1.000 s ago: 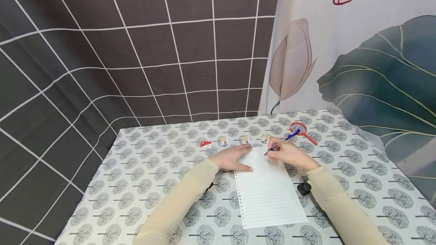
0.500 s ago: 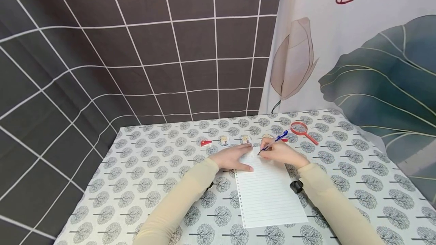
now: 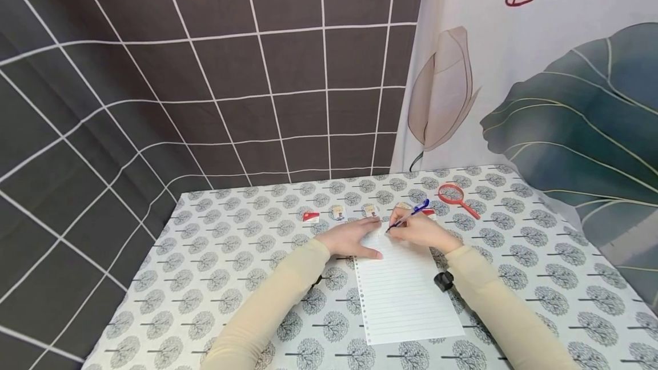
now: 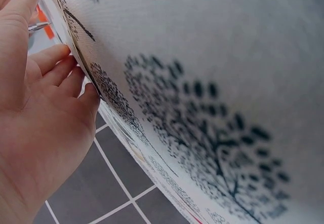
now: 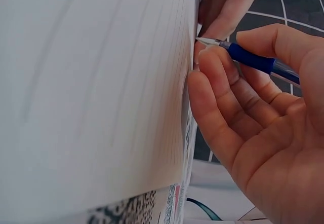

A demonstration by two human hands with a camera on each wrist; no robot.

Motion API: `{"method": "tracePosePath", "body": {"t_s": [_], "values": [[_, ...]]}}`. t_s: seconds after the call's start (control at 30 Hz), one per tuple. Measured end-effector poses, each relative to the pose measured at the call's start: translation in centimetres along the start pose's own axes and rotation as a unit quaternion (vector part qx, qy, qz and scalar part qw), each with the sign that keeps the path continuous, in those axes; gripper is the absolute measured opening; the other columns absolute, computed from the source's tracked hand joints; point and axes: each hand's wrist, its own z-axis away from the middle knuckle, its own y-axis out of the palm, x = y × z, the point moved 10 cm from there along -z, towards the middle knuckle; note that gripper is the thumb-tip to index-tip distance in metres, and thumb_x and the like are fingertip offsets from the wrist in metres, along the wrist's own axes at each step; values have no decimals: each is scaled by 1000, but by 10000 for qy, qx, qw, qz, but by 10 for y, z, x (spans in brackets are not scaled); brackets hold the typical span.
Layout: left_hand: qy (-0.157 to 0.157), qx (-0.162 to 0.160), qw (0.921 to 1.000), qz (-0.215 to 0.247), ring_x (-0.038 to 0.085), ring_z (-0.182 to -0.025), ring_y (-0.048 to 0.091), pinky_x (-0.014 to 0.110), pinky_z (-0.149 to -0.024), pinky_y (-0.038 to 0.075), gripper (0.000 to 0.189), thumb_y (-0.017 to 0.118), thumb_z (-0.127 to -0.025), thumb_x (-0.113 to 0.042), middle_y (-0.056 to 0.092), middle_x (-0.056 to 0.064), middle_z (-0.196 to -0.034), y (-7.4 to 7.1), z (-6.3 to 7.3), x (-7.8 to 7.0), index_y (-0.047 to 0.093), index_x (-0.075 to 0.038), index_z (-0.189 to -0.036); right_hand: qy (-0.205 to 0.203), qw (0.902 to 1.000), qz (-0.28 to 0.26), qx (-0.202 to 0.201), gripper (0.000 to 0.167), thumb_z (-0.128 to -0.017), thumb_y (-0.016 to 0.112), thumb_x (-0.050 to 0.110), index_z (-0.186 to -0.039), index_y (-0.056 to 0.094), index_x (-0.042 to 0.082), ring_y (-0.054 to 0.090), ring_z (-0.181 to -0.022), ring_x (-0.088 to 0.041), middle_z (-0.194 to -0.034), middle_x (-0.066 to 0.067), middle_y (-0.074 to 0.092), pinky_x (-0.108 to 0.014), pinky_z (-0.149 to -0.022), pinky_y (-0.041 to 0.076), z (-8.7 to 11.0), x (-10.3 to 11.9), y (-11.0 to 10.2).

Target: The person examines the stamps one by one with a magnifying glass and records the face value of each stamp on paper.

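A lined, hole-punched sheet of paper [image 3: 406, 296] lies on the table in the head view. My left hand [image 3: 352, 238] rests over its upper left edge, thumb and fingers spread; the left wrist view shows this hand [image 4: 48, 112] low along the cloth. My right hand [image 3: 418, 229] pinches a blue pen [image 3: 411, 214] near the top of the sheet, tip down at the paper. In the right wrist view the pen's blue grip [image 5: 253, 59] sits between thumb and fingers, its metal tip right at the page.
Small picture cards lie in a row beyond the paper: a red and white card [image 3: 311, 217], a card with a figure [image 3: 338, 213] and others partly behind the hands. A red magnifying glass [image 3: 459, 200] lies at the back right. A tree-patterned tablecloth [image 3: 205, 278] covers the table.
My right hand has moved left across the top of the sheet with the pen, uncovering the magnifying glass and part of a red card. The left hand and paper have stayed in place.
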Motion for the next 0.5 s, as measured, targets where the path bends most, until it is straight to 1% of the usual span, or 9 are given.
{"method": "tracePosePath", "body": {"t_s": [0.27,0.5], "values": [[-10,-9,10000,-10,20,-152,23,33,-123,19,96,66,-89,-62,22,6,-166,0,1,-2,28,-8,-159,58,9999,-86,-112,11,-89,70,11,-89,58,11,53,-62,-13,-70,2,60,-24,-56,44,0,0,-1],[-8,-23,10000,-39,19,-152,23,33,-123,19,95,66,-90,-61,22,6,-166,1,0,0,29,-9,-159,-144,9998,-1,-103,13,-88,72,12,-87,59,10,57,-70,-15,-86,-2,57,-27,-64,49,1,9,-2]]}}
